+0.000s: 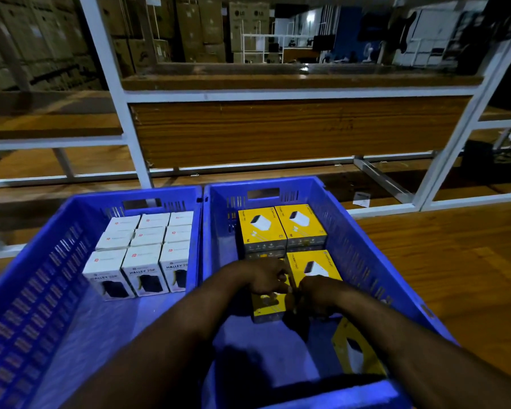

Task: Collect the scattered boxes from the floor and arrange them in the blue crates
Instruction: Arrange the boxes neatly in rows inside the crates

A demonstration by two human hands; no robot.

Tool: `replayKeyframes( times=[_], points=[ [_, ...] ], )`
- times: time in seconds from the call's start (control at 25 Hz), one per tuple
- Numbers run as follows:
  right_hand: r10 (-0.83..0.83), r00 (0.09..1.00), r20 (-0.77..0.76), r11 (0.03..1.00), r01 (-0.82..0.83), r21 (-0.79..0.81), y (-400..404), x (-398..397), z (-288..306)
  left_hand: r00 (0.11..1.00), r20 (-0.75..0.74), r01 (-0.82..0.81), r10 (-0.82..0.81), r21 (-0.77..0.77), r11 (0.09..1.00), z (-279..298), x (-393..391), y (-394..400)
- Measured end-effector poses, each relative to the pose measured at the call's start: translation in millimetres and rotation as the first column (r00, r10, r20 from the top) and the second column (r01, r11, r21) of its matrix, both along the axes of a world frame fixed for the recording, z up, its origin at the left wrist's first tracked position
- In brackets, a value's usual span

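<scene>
Both hands' grip, left (pixel 266 276) and right (pixel 317 292), holds a yellow box (pixel 267 305) in the lower-centre crate (pixel 363 240); press it flush beside its neighbours.

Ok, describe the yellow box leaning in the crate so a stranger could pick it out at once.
Start at the right blue crate, the one that holds yellow boxes rather than white ones. Follow its right wall towards the near end, past the right hand. There the leaning yellow box stands tilted against that wall, alone, while the other yellow boxes lie flat in rows at the far end.
</scene>
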State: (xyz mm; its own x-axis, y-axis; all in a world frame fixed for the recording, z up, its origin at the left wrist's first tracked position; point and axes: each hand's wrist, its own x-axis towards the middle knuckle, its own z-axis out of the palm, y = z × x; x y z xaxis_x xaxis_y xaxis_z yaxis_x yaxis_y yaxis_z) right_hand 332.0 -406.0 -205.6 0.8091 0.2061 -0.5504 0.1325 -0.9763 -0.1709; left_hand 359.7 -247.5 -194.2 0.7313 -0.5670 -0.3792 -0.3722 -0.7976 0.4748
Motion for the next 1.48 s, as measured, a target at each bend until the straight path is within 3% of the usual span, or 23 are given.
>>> replayKeyframes(
  times=[0.48, 0.68, 0.88, 1.12, 1.2, 1.28, 1.4, 1.48],
  points=[
    [-0.029, 0.999, 0.028, 1.0, 0.029, 0.006, -6.1, -5.2, 14.1, 0.999, 0.012, -0.037, 0.036, 0.05, 0.998, -2.9, 3.2, 10.6],
    [-0.014, 0.993, 0.119, 0.982, 0.036, -0.184, -23.0, -22.3, 48.2, 0.99, -0.075, -0.123, 0.121, -0.019, 0.992, 1.7, -1.4, 12.0],
    [0.088, 0.986, 0.144, 0.949, -0.038, -0.314, -40.3, -59.6, 54.5, 0.973, -0.149, -0.19, 0.175, -0.092, 0.977, -0.1, -2.6, 11.6],
    [0.278, 0.954, 0.111, 0.919, -0.23, -0.32, -17.0, -78.4, 51.9, 0.946, -0.239, -0.257, 0.221, -0.131, 0.958, 2.8, -7.0, 11.4],
    [0.331, 0.942, 0.061, 0.918, -0.306, -0.252, -1.4, -80.8, 46.5, 0.961, -0.183, -0.226, 0.207, -0.09, 0.97, 7.3, -9.4, 12.0],
    [0.268, 0.961, 0.059, 0.96, -0.262, -0.094, 2.1, -77.0, 48.3, 0.957, -0.153, -0.263, 0.246, -0.102, 0.959, 8.8, -10.1, 13.5],
    [-0.037, 0.99, 0.137, 0.968, 0.002, 0.249, -13.8, -53.6, 66.7, 0.894, -0.24, -0.435, 0.378, -0.258, 0.863, 7.1, -5.3, 15.5],
    [-0.303, 0.95, 0.076, 0.809, 0.215, 0.548, -24.7, -33.9, 76.7, 0.856, -0.216, -0.517, 0.47, -0.34, 0.786, 10.1, -1.4, 17.3]
  ],
)
